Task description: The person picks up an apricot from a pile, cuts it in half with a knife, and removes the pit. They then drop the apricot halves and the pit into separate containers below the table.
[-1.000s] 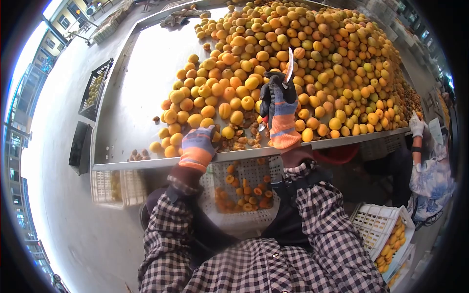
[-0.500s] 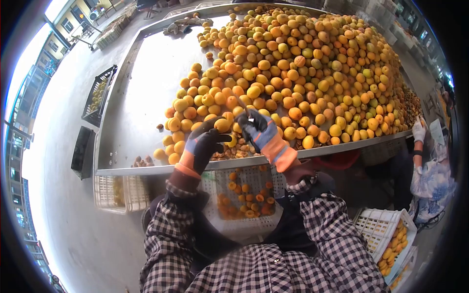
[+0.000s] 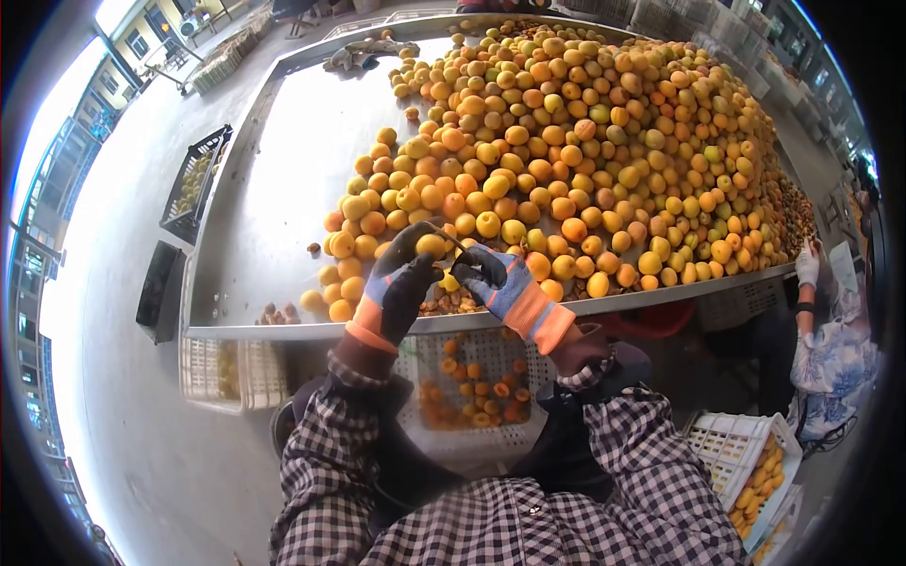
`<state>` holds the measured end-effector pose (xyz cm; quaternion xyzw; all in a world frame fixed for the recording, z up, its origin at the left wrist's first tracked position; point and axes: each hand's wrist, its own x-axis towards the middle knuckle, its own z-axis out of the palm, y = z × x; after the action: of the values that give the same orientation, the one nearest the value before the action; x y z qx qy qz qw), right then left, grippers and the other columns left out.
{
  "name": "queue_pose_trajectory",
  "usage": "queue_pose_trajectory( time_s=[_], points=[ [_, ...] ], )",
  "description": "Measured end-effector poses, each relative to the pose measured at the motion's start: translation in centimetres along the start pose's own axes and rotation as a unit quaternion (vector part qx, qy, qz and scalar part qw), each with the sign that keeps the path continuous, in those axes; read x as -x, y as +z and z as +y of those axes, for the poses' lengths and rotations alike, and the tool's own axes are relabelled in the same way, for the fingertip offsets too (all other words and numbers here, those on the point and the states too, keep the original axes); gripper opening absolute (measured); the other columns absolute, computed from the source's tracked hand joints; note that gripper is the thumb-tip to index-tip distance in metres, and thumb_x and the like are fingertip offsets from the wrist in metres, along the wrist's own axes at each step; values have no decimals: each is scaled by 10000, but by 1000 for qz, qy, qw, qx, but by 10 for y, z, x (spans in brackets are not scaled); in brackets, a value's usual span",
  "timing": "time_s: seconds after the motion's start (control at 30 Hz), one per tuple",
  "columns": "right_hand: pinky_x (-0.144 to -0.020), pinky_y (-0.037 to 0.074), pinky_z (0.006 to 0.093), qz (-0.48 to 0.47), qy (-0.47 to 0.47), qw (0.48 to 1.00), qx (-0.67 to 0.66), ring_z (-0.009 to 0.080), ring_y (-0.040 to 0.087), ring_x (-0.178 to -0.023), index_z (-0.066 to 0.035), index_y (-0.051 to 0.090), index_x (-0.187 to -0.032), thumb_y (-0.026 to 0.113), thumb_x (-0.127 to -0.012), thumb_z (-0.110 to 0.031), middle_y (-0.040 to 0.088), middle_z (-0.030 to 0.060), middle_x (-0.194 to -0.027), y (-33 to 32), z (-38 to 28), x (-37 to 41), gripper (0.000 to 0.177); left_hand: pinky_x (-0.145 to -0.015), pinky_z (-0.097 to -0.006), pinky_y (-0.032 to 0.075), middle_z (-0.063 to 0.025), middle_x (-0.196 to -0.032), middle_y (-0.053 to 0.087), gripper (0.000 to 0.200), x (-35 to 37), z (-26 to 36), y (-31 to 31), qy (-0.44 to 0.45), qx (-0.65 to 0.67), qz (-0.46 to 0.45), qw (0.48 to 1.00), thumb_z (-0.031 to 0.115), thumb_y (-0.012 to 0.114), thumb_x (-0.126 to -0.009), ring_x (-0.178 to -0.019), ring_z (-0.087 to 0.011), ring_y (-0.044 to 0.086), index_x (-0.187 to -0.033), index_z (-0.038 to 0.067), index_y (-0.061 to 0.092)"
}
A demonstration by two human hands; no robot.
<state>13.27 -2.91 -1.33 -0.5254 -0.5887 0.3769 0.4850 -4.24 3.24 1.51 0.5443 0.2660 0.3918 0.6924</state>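
My left hand, in a dark-palmed work glove with an orange cuff, is closed around a yellow apricot. In my right hand, gloved the same way, a small thin-bladed knife is gripped, its blade slanting up and left to the apricot's upper side. Both hands are above the near edge of the metal table. Beyond them spreads a large heap of whole apricots. Pits and scraps lie under and between my hands.
Below the table edge, a white crate between my knees holds halved apricots. Another white crate stands left, black crates farther out. At right are a filled crate and a co-worker's gloved hand. A cloth lies on the far tabletop.
My right hand has moved left and slightly down, close to my left hand. The knife, earlier pointing up away from the fruit, now reaches across to the apricot.
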Motion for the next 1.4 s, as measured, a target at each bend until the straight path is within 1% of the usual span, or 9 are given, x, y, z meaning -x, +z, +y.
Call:
queue_pose_trajectory(
  time_s=[0.2, 0.27, 0.47, 0.53, 0.83, 1.17, 1.3, 1.37, 1.4],
  points=[
    [-759, 484, 256, -14, -11, 998, -60, 113, 603, -873, 14, 609, -1081, 637, -899, -52, 650, 61, -931, 7, 2, 3, 196, -973, -305, 472, -112, -1238, 567, 504, -1, 2, 4, -10, 118, -34, 992, 161, 582, -934, -1149, -190, 556, -1372, -33, 423],
    [-774, 485, 265, -20, 8, 996, -89, 127, 610, -888, 10, 612, -1075, 632, -900, -51, 648, 64, -935, 6, -2, 4, 187, -996, -314, 456, -113, -1232, 575, 509, -2, 0, 2, 2, 102, -41, 994, 199, 595, -936, -1161, -193, 552, -1358, -39, 438],
    [-797, 502, 282, -15, -47, 999, -3, 145, 635, -916, 18, 592, -1111, 614, -881, -8, 669, 119, -973, 6, -11, 6, 233, -944, -308, 467, -84, -1106, 608, 507, 1, 4, 10, 30, 48, -32, 998, 283, 644, -911, -1047, -161, 584, -1275, -44, 509],
    [-787, 501, 291, -11, -17, 997, -79, 155, 639, -912, 15, 597, -1110, 612, -882, -10, 673, 130, -970, 7, -8, 7, 230, -940, -305, 467, -82, -1103, 610, 501, 1, 8, 12, 27, 46, -34, 998, 286, 642, -913, -1044, -159, 584, -1269, -42, 516],
    [-780, 505, 346, 15, -49, 996, -76, 283, 662, -919, -6, 606, -1128, 609, -891, -36, 675, 160, -991, 9, -13, 8, 240, -934, -307, 465, -81, -1110, 616, 479, -3, 2, 13, 41, 42, -32, 998, 284, 640, -913, -1042, -160, 586, -1263, -23, 529],
    [-769, 506, 351, -16, -64, 998, -3, 290, 662, -917, -14, 588, -1138, 608, -890, -64, 676, 163, -972, 9, -12, 9, 253, -920, -278, 450, -91, -1179, 608, 523, -1, 7, 11, 67, -13, -48, 997, 358, 626, -922, -1055, -148, 578, -1272, -16, 519],
    [-773, 509, 359, -14, -70, 997, -17, 317, 655, -945, -27, 579, -1147, 610, -891, -99, 671, 170, -982, 18, -6, 4, 268, -918, -312, 478, -115, -1127, 619, 459, 3, 17, 20, 70, -46, -39, 996, 286, 617, -930, -1033, -180, 603, -1249, -33, 534],
    [-777, 510, 359, -3, -82, 996, -24, 326, 652, -957, -32, 576, -1155, 612, -891, -111, 669, 174, -989, 22, -3, 1, 278, -889, -307, 491, -133, -1131, 627, 462, 6, 9, 25, 56, 88, -27, 994, 276, 587, -948, -993, -181, 619, -1278, -36, 507],
    [-775, 511, 358, 10, -82, 997, -2, 328, 651, -959, -35, 577, -1157, 611, -892, -113, 667, 177, -995, 24, -2, 1, 279, -889, -307, 491, -133, -1131, 627, 462, 5, 4, 24, 57, 86, -28, 994, 276, 587, -948, -993, -181, 619, -1278, -36, 507]
  ],
)
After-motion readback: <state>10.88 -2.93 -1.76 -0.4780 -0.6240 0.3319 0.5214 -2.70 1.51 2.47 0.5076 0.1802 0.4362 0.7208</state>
